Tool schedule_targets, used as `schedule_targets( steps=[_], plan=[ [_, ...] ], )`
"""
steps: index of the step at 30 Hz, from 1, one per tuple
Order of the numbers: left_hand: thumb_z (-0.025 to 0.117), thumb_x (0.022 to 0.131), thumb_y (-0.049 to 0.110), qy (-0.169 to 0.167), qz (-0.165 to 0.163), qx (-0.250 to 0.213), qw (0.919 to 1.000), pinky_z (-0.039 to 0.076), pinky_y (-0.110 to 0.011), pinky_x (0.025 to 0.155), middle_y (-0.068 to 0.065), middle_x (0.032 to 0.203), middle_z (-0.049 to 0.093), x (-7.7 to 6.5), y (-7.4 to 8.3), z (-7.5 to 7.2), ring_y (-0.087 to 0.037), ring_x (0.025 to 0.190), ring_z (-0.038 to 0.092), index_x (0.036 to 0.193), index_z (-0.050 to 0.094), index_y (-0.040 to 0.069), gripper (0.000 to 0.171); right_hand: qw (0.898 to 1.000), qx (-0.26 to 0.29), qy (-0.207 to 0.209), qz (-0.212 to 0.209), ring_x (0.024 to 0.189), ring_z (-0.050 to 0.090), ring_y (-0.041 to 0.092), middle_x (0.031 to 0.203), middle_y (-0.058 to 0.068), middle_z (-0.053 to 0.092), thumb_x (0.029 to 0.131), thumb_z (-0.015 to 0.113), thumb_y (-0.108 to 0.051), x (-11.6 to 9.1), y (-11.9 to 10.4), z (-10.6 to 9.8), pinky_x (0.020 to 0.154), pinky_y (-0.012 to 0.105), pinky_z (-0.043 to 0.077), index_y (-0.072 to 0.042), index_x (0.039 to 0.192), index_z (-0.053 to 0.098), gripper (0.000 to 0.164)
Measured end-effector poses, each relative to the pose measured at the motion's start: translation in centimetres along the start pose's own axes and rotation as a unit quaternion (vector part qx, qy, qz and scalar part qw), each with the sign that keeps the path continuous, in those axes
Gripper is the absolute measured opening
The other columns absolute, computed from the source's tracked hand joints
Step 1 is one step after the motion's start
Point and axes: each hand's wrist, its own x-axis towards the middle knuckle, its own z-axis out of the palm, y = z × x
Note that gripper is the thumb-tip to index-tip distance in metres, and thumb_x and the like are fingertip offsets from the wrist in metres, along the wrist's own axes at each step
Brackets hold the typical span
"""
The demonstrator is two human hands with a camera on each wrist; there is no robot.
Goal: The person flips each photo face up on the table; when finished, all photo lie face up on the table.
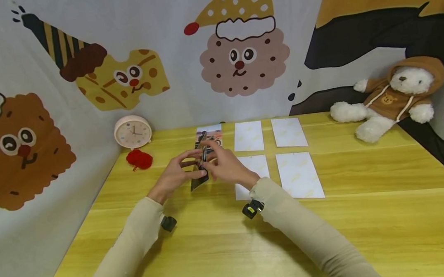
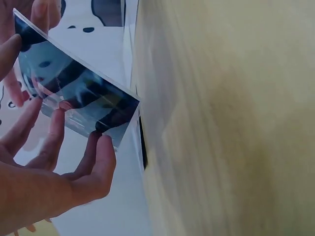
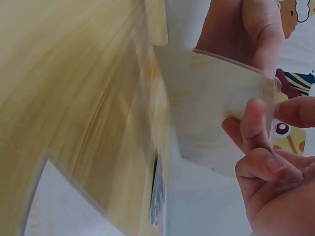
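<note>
A thin glossy card (image 1: 199, 181) stands on edge between both hands above the table. Its shiny dark picture side (image 2: 78, 83) fills part of the left wrist view, and its pale back (image 3: 206, 108) faces the right wrist camera. My left hand (image 1: 175, 172) holds the card from the left with spread, bent fingers. At the card's upper edge, my right hand (image 1: 228, 165) pinches it between thumb and fingers. Just behind the hands lies another card with a motorcycle picture (image 1: 214, 134), partly covered by them.
Several white cards lie face down in two rows to the right, among them a far-right one (image 1: 289, 132) and a near-right one (image 1: 301, 176). A pink clock (image 1: 133, 132) and a red yarn bundle (image 1: 139, 159) sit at left. A teddy bear (image 1: 395, 93) leans at the back right.
</note>
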Motion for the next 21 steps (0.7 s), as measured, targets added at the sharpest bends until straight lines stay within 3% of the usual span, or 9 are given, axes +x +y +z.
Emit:
schedule_targets(
  steps=[5,12,17,21],
  plan=[
    [0.083,0.084,0.023,0.03,0.013,0.066,0.9972,0.042,-0.062,0.11,-0.007,0.154,0.045,-0.1,0.1,0.1,-0.041,0.141,0.041,0.143,0.055,0.022,0.065,0.999,0.014,-0.005,0.028,0.065,0.061,0.05,0.128,0.013,0.066,0.098,0.056,-0.007,-0.1,0.1,-0.4,0.049,0.03,0.047,-0.021,0.156,0.032,0.065],
    [0.086,0.08,0.027,0.091,0.024,0.169,0.9811,0.044,-0.061,0.103,-0.011,0.153,0.044,-0.6,-0.6,-0.9,-0.041,0.131,0.044,0.136,0.062,0.026,0.061,0.998,0.053,0.009,0.041,0.054,0.055,0.038,0.119,0.011,0.066,0.094,0.056,-0.003,-0.2,0.8,-1.0,0.054,0.049,0.05,-0.022,0.155,0.035,0.067],
    [0.082,0.084,0.025,0.085,-0.01,0.139,0.9866,0.044,-0.06,0.106,-0.012,0.155,0.042,-0.8,-1.4,-2.2,-0.041,0.136,0.042,0.141,0.056,0.025,0.063,0.997,0.071,0.024,0.028,0.046,0.051,0.021,0.087,0.004,0.064,0.094,0.057,-0.003,-0.2,1.1,-1.2,0.05,0.036,0.045,-0.023,0.154,0.038,0.066],
    [0.079,0.087,0.016,0.086,-0.019,0.107,0.9904,0.052,-0.046,0.103,-0.015,0.141,0.056,-1.1,-1.7,-2.8,-0.036,0.125,0.054,0.143,0.055,0.021,0.061,0.996,0.083,0.03,0.028,0.046,0.051,0.018,0.077,0.003,0.06,0.093,0.058,-0.002,-0.1,1.2,-1.2,0.05,0.031,0.042,-0.022,0.154,0.038,0.067]
  ],
)
